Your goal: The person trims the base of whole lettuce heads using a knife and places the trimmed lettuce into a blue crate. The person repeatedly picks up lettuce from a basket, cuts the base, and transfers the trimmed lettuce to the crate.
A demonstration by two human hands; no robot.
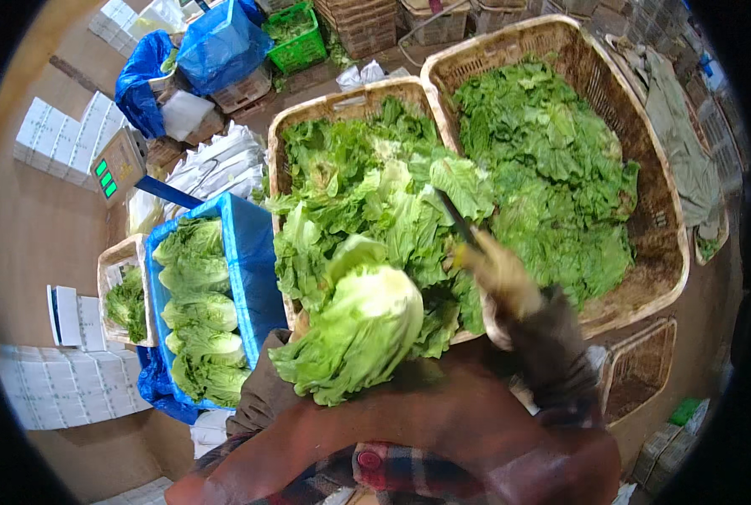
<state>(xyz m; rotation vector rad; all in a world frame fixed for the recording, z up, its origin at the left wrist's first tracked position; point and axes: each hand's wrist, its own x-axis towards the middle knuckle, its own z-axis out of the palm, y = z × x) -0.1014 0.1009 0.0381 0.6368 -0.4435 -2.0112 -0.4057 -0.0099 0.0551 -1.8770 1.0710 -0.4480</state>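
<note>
A large head of leafy lettuce (363,322) with a pale cut base is held in front of my apron (426,404). It hides nearly all of my left hand (300,326), of which a sliver shows at its left side. My right hand (505,274), gloved and blurred, grips a knife (456,216) by a partly yellow handle. The dark blade points up and away, over loose leaves (388,208) in the nearer large plastic crate (274,148). Blade and lettuce head are apart.
A second large crate (678,252) of leaves (539,177) stands at right. At left, a blue-lined crate (249,252) holds several lettuce heads (202,315) beside a scale display (118,167). White boxes (66,388) are stacked far left. A smaller crate (641,372) sits low at right.
</note>
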